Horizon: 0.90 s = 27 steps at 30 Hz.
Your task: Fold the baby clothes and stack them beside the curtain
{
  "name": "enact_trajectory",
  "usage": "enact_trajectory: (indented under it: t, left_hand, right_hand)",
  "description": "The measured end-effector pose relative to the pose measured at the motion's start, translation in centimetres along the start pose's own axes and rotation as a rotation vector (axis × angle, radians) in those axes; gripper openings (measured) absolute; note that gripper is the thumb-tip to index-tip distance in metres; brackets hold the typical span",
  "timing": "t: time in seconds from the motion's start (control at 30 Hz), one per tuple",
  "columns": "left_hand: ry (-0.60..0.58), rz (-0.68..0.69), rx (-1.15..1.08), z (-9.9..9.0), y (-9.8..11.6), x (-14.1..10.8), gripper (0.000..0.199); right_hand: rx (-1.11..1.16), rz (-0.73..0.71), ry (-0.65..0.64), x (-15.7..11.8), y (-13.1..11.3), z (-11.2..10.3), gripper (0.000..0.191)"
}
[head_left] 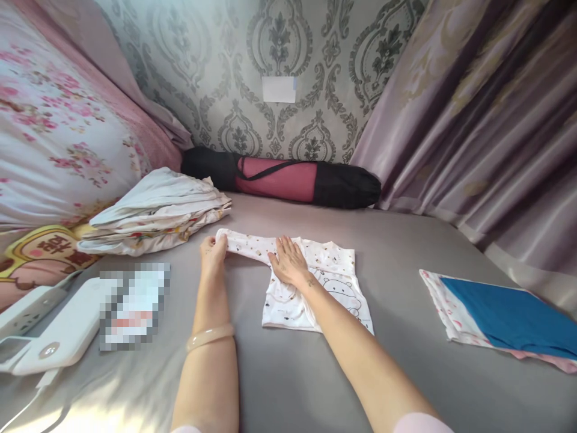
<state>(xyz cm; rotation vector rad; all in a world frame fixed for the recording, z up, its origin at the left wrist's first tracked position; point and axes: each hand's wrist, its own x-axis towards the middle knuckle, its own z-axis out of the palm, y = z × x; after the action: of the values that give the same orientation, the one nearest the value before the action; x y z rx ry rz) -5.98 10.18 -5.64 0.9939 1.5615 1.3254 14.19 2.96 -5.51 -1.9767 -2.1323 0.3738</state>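
Note:
A small white baby top (331,255) with a scattered print and a cartoon animal outline lies on the grey bed sheet (279,379). One sleeve stretches out to the left; its cuff end is pinched in my left hand (213,249). My right hand (288,261) rests flat on the top near where that sleeve joins the body, fingers extended. The right side of the garment is folded inward. My right forearm crosses over its lower part and hides some of it. A pale bangle (211,338) is on my left forearm.
Folded cloths (157,210) are piled at left, near a power bank (67,328), a power strip (29,307) and a blurred-out item (135,307). Folded clothes (518,316) lie at right. A black and red long bag (279,179) lies along the patterned wall.

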Motion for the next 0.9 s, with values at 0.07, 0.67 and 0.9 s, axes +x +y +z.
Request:
enact_trajectory:
  t: [0.07, 0.67, 0.9]
  left_hand:
    - [0.075, -0.179, -0.265, 0.5, 0.9, -0.5, 0.007]
    - [-0.057, -0.424, -0.852, 0.7, 2.9, -1.2, 0.03]
    - [-0.044, -0.458, -0.895, 0.8, 3.4, -1.5, 0.031]
  right_hand:
    - [-0.005, -0.003, -0.009, 0.0, 0.0, -0.1, 0.071]
    - [-0.019, 0.16, -0.353, 2.9, -2.0, -2.4, 0.075]
    - [0.026, 0.168, -0.359, 2.5, -2.2, -2.6, 0.075]
